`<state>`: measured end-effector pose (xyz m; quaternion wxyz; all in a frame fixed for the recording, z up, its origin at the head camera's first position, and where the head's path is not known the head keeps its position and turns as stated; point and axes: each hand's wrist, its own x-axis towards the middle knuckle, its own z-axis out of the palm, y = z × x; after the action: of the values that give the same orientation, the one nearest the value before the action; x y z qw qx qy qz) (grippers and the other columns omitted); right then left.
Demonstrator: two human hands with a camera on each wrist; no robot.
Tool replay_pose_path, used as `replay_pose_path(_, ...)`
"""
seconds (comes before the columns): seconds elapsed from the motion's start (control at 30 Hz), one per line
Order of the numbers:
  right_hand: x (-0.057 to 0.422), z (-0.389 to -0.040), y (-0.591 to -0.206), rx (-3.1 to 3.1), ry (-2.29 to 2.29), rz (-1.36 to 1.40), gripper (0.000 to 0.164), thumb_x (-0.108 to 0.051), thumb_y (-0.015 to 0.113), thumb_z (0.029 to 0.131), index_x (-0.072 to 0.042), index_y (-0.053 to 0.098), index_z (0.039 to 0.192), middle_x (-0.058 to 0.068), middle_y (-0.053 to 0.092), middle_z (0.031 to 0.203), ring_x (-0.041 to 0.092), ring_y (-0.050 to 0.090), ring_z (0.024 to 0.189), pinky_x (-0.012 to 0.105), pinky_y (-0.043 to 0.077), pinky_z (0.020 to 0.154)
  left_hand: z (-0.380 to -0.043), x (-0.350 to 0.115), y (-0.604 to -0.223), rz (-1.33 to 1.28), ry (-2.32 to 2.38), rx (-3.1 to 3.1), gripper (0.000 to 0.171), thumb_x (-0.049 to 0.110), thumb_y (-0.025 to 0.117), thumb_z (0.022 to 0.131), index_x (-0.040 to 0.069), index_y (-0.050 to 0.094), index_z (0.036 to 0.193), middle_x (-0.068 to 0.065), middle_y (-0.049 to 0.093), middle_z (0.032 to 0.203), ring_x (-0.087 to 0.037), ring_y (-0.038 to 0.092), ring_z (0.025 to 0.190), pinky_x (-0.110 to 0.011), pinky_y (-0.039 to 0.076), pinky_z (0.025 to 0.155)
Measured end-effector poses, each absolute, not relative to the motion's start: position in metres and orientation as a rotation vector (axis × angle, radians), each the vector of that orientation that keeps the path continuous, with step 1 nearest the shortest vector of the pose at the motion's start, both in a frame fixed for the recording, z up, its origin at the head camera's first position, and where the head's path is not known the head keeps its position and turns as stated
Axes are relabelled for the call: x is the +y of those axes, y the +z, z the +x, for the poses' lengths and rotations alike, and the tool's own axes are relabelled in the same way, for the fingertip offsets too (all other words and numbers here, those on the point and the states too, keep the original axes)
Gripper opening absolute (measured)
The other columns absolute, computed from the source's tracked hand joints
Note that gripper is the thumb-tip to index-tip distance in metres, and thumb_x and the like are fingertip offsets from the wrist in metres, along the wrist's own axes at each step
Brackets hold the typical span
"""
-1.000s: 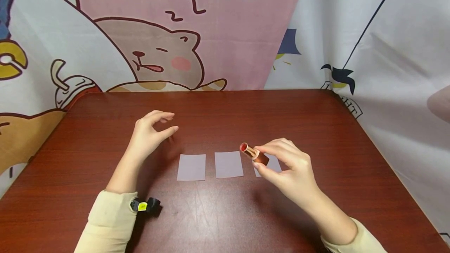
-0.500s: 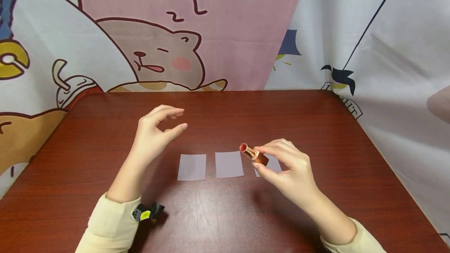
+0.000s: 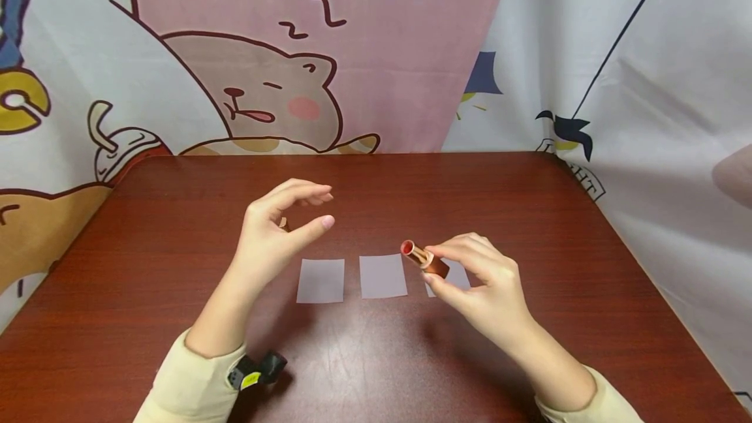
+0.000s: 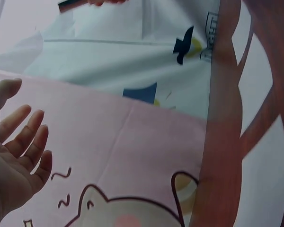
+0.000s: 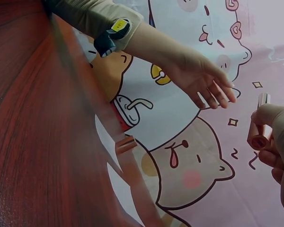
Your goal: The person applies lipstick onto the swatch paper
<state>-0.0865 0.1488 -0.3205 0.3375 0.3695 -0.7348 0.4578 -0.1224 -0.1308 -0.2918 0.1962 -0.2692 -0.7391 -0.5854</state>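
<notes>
My right hand (image 3: 487,276) pinches an uncapped lipstick (image 3: 436,266) between thumb and fingers, its red tip pointing left and up. In the right wrist view the copper base of the lipstick (image 5: 258,137) faces the camera. My left hand (image 3: 270,230) is raised over the table left of the lipstick, thumb and fingers apart, holding nothing. Its relaxed fingers (image 4: 31,135) also show in the left wrist view. A copper lipstick cap (image 5: 126,144) stands on the table; in the head view my left hand mostly hides it.
Three white paper squares lie in a row on the brown table (image 3: 364,371): a left square (image 3: 320,281), a middle square (image 3: 382,277) and a right square (image 3: 460,275) partly covered by my right hand. A cartoon-printed curtain (image 3: 399,51) hangs behind the table.
My left hand has moved right, toward the lipstick, and now covers most of the cap in the head view. My right hand has kept still with the lipstick.
</notes>
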Motion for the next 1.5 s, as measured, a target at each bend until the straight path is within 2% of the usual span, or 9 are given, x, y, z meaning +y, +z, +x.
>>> replay_pose_path(0.13,0.149,-0.087,-0.320,-1.910,1.195,0.959,0.031,-0.030,0.071,0.087,0.001,0.073,0.091,0.006,0.069,0.082,0.019,0.059,0.079,0.022,0.045,0.075,-0.120,-0.121,-0.294,-0.829,-1.666,-2.019,0.037,-0.008,0.077,0.073,0.002,0.070,0.108,-0.008,0.068,0.097,-0.023,0.059,0.092,-0.030,0.045,0.082)
replay_pose_path(0.23,0.149,-0.087,-0.320,-1.910,1.204,0.957,0.031,-0.029,0.071,0.087,0.001,0.073,0.091,0.006,0.069,0.082,0.019,0.059,0.079,0.022,0.045,0.075,-0.118,-0.115,-0.298,-0.847,-1.674,-2.018,0.038,-0.006,0.077,0.073,0.004,0.070,0.109,-0.005,0.069,0.097,-0.023,0.060,0.091,-0.030,0.045,0.082)
replay_pose_path(0.47,0.148,-0.086,-0.320,-1.902,1.215,0.956,0.030,-0.028,0.070,0.087,0.002,0.073,0.090,0.007,0.069,0.081,0.020,0.059,0.078,0.023,0.044,0.075,-0.114,-0.099,-0.303,-0.917,-1.758,-1.976,0.037,-0.006,0.076,0.073,0.001,0.069,0.109,-0.008,0.069,0.098,-0.025,0.059,0.091,-0.032,0.045,0.082)
replay_pose_path(0.8,0.149,-0.085,-0.318,-1.907,1.202,0.940,0.032,-0.030,0.071,0.087,0.002,0.073,0.090,0.007,0.069,0.081,0.019,0.060,0.078,0.022,0.045,0.076,-0.110,-0.072,-0.306,-0.975,-1.850,-1.961,0.037,-0.005,0.079,0.072,0.001,0.069,0.107,-0.003,0.068,0.101,-0.025,0.061,0.094,-0.039,0.047,0.084)
replay_pose_path(1.1,0.150,-0.085,-0.319,-1.905,1.185,0.934,0.032,-0.030,0.071,0.087,0.002,0.073,0.090,0.007,0.069,0.081,0.018,0.060,0.078,0.022,0.045,0.076,-0.106,-0.053,-0.306,-1.030,-1.905,-1.940,0.036,-0.002,0.082,0.071,0.000,0.070,0.105,-0.005,0.066,0.102,-0.021,0.060,0.100,-0.039,0.044,0.093)
replay_pose_path(1.5,0.150,-0.086,-0.318,-1.906,1.188,0.930,0.032,-0.029,0.071,0.087,0.003,0.073,0.091,0.007,0.069,0.081,0.019,0.060,0.080,0.023,0.045,0.077,-0.105,-0.040,-0.306,-1.026,-1.922,-1.883,0.029,-0.001,0.083,0.070,0.000,0.073,0.098,-0.004,0.067,0.093,-0.020,0.061,0.091,-0.037,0.047,0.087)
